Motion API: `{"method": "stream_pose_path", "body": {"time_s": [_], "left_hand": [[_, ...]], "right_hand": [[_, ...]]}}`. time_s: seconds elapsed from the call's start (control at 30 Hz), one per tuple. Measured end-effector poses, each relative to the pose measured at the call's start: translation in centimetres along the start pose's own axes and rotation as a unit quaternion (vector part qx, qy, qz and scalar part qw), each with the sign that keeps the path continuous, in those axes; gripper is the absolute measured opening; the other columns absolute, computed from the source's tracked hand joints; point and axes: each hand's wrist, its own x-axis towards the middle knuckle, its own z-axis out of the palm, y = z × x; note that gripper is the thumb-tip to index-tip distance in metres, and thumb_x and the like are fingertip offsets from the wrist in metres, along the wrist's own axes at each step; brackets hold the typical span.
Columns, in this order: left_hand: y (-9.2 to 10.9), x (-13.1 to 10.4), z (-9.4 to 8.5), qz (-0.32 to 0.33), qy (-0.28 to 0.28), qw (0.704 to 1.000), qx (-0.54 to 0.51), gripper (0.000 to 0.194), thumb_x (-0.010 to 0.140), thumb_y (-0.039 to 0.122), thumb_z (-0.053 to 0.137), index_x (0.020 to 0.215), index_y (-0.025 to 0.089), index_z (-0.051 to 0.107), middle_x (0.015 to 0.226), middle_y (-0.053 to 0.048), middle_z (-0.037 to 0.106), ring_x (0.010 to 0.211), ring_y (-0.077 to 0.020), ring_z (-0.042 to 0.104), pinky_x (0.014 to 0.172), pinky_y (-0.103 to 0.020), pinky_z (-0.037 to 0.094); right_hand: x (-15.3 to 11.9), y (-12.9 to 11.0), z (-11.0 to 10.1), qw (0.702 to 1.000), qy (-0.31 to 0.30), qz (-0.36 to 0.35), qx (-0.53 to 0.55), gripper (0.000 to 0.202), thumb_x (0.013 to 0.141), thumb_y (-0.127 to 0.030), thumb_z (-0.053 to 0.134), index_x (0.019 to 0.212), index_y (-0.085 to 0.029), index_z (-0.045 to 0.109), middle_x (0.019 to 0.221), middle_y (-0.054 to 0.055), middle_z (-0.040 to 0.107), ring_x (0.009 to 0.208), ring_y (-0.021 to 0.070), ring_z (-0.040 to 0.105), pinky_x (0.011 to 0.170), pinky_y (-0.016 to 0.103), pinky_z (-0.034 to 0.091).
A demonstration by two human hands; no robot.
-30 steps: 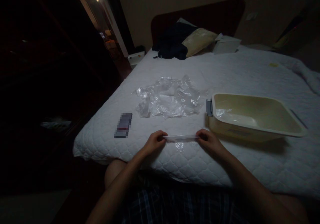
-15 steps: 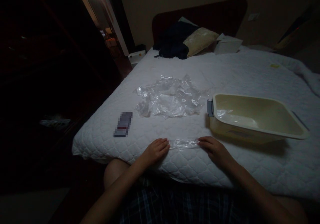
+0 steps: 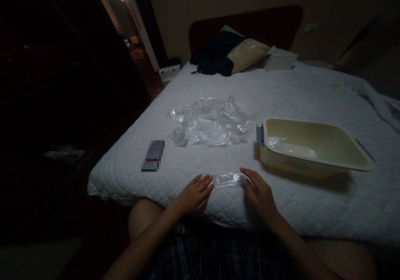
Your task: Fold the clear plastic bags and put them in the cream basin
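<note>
A strip of folded clear plastic bag (image 3: 227,180) lies flat near the front edge of the white quilted bed (image 3: 125,176). On its left end rests my left hand (image 3: 195,192), palm down with the fingers stretched out. My right hand (image 3: 258,192) is at the other end, fingers spread and thumb side toward the plastic; whether its fingertips touch the strip I cannot tell. Beyond the hands, a crumpled heap of clear plastic bags (image 3: 209,123) spreads over the mattress.
To the right stands a cream plastic bin (image 3: 312,146) with grey handle clips, something shiny and clear inside. A pixelated dark flat object (image 3: 153,156) lies at left. Dark clothing (image 3: 215,53), a beige pillow (image 3: 248,54) and a white box (image 3: 281,59) sit by the headboard (image 3: 246,19).
My right hand has shifted left and opened its fingers, lifting off the strip's right end. My left hand's fingers have spread a little. The view has turned slightly.
</note>
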Motion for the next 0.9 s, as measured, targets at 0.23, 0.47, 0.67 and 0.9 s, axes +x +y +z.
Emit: {"method": "stream_pose_path", "body": {"time_s": [0.23,0.47,0.67,0.9], "left_hand": [[0.2,0.2,0.2,-0.013,0.027,1.0,0.008,0.043,0.084,0.022,0.039,0.125,0.013,0.039,0.133,-0.014,0.04,0.127,-0.0245,0.028,0.102,-0.045,0.026],[0.1,0.3,0.6,-0.016,0.03,0.999,0.004,0.043,0.084,0.024,0.039,0.126,0.014,0.038,0.133,-0.014,0.04,0.126,-0.0241,0.03,0.102,-0.044,0.027],[0.4,0.4,0.0,-0.028,0.033,0.999,-0.021,0.042,0.085,0.024,0.039,0.126,0.015,0.039,0.133,-0.014,0.039,0.126,-0.0242,0.03,0.102,-0.045,0.027],[0.6,0.6,0.7,-0.152,0.15,0.962,-0.171,0.045,0.083,0.026,0.045,0.126,0.019,0.036,0.126,-0.011,0.048,0.117,-0.0196,0.043,0.097,-0.042,0.036]], "right_hand": [[0.7,-1.8,7.8,0.943,-0.085,0.19,0.258,0.033,0.074,-0.044,0.054,0.102,-0.026,0.059,0.115,0.003,0.058,0.112,0.0208,0.047,0.102,0.042,0.029],[1.6,2.7,4.5,0.891,-0.013,0.272,0.363,0.028,0.074,-0.043,0.057,0.095,-0.026,0.06,0.111,0.003,0.06,0.111,0.0203,0.05,0.098,0.037,0.037],[2.0,4.3,0.4,0.877,0.035,0.279,0.389,0.022,0.074,-0.041,0.057,0.085,-0.023,0.063,0.103,0.007,0.064,0.107,0.0231,0.054,0.094,0.039,0.043],[1.7,4.5,0.6,0.86,0.051,0.283,0.421,0.018,0.073,-0.035,0.059,0.084,-0.022,0.064,0.102,0.006,0.064,0.108,0.0222,0.053,0.098,0.038,0.038]]}}
